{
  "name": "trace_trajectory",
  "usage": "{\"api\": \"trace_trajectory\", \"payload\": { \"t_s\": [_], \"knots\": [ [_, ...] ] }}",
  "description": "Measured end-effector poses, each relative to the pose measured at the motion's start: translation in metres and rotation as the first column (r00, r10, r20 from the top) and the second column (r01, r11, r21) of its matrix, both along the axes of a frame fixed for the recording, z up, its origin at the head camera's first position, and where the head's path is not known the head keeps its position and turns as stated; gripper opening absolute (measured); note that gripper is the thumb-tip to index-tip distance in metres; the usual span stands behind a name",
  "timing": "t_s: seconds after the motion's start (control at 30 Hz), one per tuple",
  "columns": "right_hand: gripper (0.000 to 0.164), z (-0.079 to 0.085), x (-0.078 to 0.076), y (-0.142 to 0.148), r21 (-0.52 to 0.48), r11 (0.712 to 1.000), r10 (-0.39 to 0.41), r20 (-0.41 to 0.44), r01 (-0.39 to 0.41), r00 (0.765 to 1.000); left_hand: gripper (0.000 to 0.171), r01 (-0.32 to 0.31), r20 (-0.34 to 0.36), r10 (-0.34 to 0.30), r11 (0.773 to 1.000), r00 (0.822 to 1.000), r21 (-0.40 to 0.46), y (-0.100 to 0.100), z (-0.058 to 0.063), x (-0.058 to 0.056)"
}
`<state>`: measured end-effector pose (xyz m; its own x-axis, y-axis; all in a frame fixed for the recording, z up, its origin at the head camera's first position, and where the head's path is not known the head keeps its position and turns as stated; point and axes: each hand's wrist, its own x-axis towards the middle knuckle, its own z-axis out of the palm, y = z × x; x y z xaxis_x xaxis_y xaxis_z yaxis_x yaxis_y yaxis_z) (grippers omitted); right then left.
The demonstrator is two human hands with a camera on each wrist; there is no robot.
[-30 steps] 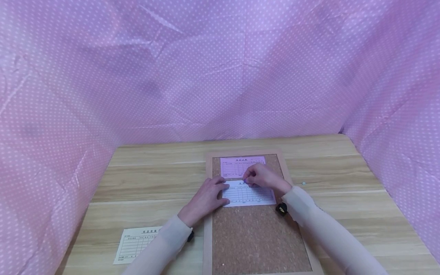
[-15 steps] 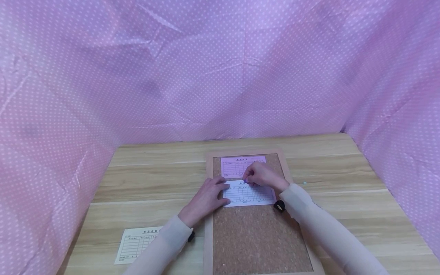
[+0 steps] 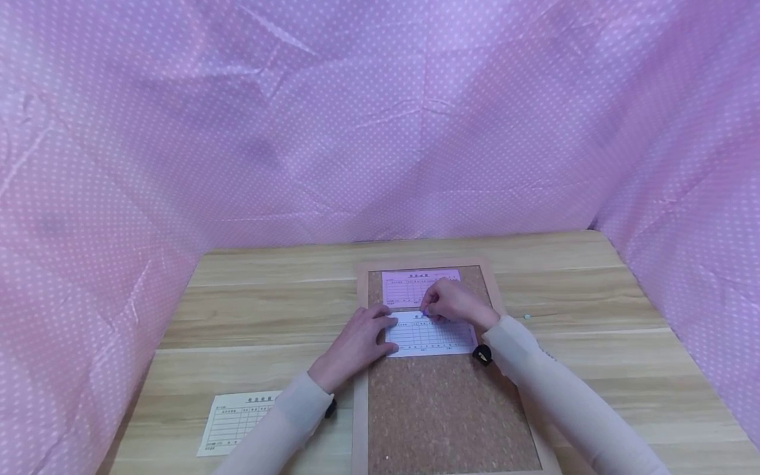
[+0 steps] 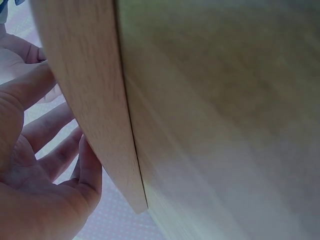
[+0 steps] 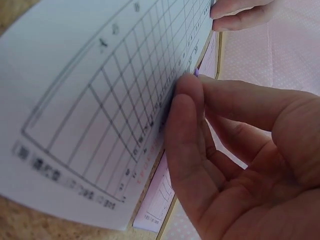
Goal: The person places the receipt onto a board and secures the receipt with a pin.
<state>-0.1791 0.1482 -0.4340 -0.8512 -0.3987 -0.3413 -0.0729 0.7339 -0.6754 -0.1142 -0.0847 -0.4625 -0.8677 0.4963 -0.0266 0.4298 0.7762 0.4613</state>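
Observation:
A cork board [image 3: 445, 415] in a pale wooden frame lies on the table. Across its upper part is a white printed receipt slip [image 3: 410, 338], just below a pink slip [image 3: 399, 289] of the same layout. My right hand [image 3: 456, 306] pinches a small purple push pin [image 5: 196, 72] at the white slip's top edge, about mid-width. Its fingertips mostly cover the pin, so the tip's depth cannot be seen. My left hand [image 3: 356, 343] rests with spread, relaxed fingers on the white slip's left edge. In the left wrist view that hand is partly behind the board's wooden frame [image 4: 95, 95].
Left of the board, a cream printed slip [image 3: 231, 422] lies on the wooden table [image 3: 267, 316], partly under my left forearm. A tiny light-blue object [image 3: 526, 316] lies right of the board. Pink dotted cloth [image 3: 380, 132] hangs behind and at both sides.
Almost nothing differs. My right wrist has shifted slightly up and left, while its fingers stay at the pin. The left hand keeps its place on the white slip.

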Motion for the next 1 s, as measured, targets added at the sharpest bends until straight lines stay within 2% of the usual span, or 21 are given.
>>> {"api": "trace_trajectory", "payload": {
  "t_s": [0.2,0.5,1.0],
  "knots": [
    [0.009,-0.001,-0.001,0.0,0.01,1.0,-0.015,0.009,0.015,1.0,0.049,0.011,-0.028,-0.011,1.0,1.0,0.01,-0.001,0.0,0.0],
    [0.008,-0.002,0.003,-0.001,0.024,0.998,-0.051,0.003,0.051,0.999,0.051,0.002,0.0,-0.002,1.0,1.0,0.0,0.0,0.0,0.002],
    [0.006,-0.011,0.005,0.012,-0.041,0.997,0.059,-0.12,-0.064,0.991,0.051,0.006,-0.014,-0.006,1.0,1.0,-0.003,-0.001,0.001,0.001]
  ]
}}
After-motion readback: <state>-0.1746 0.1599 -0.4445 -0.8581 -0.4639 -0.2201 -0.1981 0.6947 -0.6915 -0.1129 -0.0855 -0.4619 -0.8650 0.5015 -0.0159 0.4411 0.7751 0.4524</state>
